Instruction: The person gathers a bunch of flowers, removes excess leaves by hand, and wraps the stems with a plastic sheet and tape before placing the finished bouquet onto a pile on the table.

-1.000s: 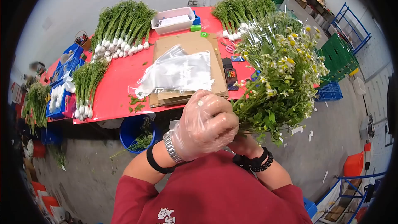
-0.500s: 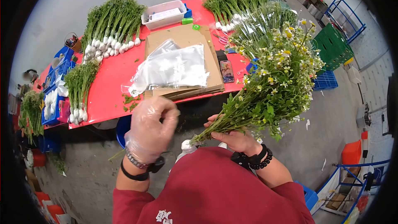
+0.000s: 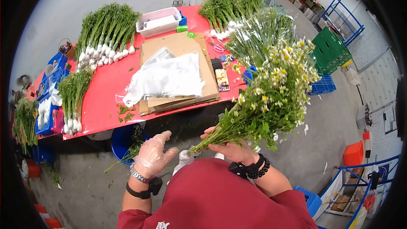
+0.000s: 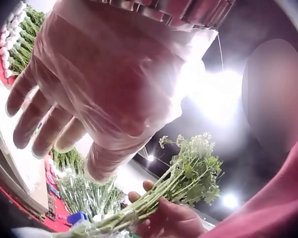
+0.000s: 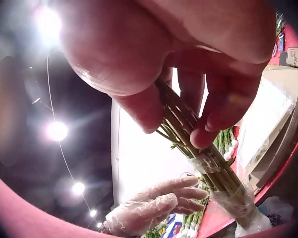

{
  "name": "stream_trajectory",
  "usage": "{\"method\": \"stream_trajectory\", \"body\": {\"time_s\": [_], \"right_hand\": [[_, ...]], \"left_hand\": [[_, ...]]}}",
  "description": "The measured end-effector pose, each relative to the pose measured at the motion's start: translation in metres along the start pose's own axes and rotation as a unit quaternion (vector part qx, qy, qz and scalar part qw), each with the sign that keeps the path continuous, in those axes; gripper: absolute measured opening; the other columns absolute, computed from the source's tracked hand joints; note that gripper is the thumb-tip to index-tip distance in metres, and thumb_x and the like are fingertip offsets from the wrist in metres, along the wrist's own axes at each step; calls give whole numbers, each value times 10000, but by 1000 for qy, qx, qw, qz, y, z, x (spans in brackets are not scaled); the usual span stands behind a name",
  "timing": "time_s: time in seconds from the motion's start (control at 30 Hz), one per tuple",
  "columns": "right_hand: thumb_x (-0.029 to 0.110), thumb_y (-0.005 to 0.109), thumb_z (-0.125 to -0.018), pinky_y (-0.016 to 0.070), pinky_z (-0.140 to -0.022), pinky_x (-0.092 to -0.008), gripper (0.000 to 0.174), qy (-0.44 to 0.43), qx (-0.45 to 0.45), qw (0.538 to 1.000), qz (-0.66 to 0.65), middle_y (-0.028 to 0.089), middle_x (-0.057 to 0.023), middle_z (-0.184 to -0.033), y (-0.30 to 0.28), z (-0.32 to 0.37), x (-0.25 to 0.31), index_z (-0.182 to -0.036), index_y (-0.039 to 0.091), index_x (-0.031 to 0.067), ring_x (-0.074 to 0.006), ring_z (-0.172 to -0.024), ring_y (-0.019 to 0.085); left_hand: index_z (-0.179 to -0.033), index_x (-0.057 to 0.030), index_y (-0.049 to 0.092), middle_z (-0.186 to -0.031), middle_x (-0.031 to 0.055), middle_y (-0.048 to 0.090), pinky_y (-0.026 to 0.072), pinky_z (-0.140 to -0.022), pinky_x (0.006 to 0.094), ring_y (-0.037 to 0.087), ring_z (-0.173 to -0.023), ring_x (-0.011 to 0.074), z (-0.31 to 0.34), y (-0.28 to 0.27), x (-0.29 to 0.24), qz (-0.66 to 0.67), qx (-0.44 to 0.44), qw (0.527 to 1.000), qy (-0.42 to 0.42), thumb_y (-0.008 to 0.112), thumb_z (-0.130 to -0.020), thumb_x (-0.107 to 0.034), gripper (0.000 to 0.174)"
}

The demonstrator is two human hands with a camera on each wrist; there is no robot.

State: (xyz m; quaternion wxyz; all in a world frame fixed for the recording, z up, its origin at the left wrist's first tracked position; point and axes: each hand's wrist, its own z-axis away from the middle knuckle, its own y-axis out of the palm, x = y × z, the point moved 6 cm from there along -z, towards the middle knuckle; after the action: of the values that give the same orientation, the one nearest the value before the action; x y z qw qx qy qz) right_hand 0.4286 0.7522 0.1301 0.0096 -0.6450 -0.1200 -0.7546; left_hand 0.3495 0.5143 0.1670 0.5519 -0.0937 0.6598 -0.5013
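My right hand (image 3: 237, 152), bare, grips the stems of a bunch of white-and-yellow daisy-like flowers (image 3: 271, 97), blooms leaning up to the right. The stem ends sit in a white wrapped bulb (image 3: 185, 157) close over my shirt. In the right wrist view, clear plastic film (image 5: 223, 196) is wound round the lower stems, below the thumb and fingers. My left hand (image 3: 153, 156), in a clear plastic glove, is held left of the stem end, apart from it. Its fingers are extended and its palm holds nothing in the left wrist view.
A red-covered table (image 3: 106, 101) stands ahead. On it lie clear plastic sleeves (image 3: 169, 76) over cardboard (image 3: 199, 44), bundles with white-wrapped ends (image 3: 106, 29), a white bin (image 3: 159, 23), pink scissors (image 3: 218, 48) and a phone (image 3: 222, 79). A blue bucket (image 3: 121, 144) stands below the table edge.
My left hand has come away from the stems to the left and gone from curled fingers to extended ones. The right hand keeps hold of the bunch, whose wrapped end has come into view.
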Motion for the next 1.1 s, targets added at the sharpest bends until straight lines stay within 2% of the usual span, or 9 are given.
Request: {"method": "stream_trajectory", "body": {"time_s": [0.3,0.37,0.4,0.47,0.53,0.57,0.7,0.8,1.1], "right_hand": [[47,681,-981,534,-966,-300,334,-28,-88,995,47,701,-47,-1232,-20,14,-15,-1308,618,35,-121,-1142,633],[76,690,-980,542,-941,-295,311,-65,-81,993,-49,716,-48,-1195,-25,16,-30,-1284,644,27,-116,-1092,649],[85,695,-977,544,-932,-293,328,3,-128,983,-129,716,-47,-1198,-31,19,-44,-1295,639,26,-116,-1083,651],[186,728,-943,519,-993,-320,449,15,-64,976,-210,681,-82,-1261,-33,23,-45,-1339,612,10,-153,-1148,630],[288,761,-910,493,-1054,-348,585,-13,18,974,-226,646,-117,-1323,-29,23,-25,-1383,584,-7,-191,-1213,608],[436,679,-974,466,-1090,-368,621,-34,13,994,-106,616,-129,-1364,-25,33,-7,-1385,573,-17,-200,-1250,580],[413,689,-963,477,-1072,-380,612,-65,-7,994,-82,623,-131,-1349,-25,37,-1,-1389,569,-9,-211,-1229,593],[396,697,-955,486,-1059,-388,607,-71,-11,993,-96,629,-133,-1338,-26,39,-2,-1393,565,-3,-219,-1213,602],[345,720,-931,511,-1019,-415,599,-80,-31,991,-106,646,-137,-1305,-33,42,0,-1403,555,15,-244,-1165,631]], "left_hand": [[-1334,-6,595,-1157,208,704,552,-929,427,683,-1095,359,-3,20,-19,33,37,997,53,777,-861,-224,552],[-1293,-13,628,-1133,196,707,553,-926,414,688,-1076,352,-9,24,-26,63,30,995,69,768,-863,-181,482],[-1244,-14,651,-1118,189,710,554,-917,405,691,-1059,345,-13,20,-42,108,6,986,127,764,-858,-143,422],[-1081,-28,703,-1043,150,716,552,-851,384,699,-950,313,-18,4,-77,201,-62,950,232,734,-846,-30,238],[-1055,-42,706,-1010,128,712,539,-800,381,691,-900,296,-24,-10,-102,199,-82,933,288,740,-828,-10,232],[-1029,-57,709,-977,106,708,526,-748,378,684,-851,279,-22,-17,-117,195,-96,912,349,746,-811,9,231],[-996,-92,715,-921,51,689,474,-675,370,651,-767,241,-20,-30,-165,177,-150,873,429,774,-778,11,248],[-994,-133,727,-897,9,623,439,-677,366,591,-744,212,-10,-40,-189,130,-225,836,483,841,-643,-50,378],[-1019,-145,728,-1015,47,579,455,-743,399,586,-851,242,-15,-39,-219,65,-238,819,517,795,-585,-189,441]]}}
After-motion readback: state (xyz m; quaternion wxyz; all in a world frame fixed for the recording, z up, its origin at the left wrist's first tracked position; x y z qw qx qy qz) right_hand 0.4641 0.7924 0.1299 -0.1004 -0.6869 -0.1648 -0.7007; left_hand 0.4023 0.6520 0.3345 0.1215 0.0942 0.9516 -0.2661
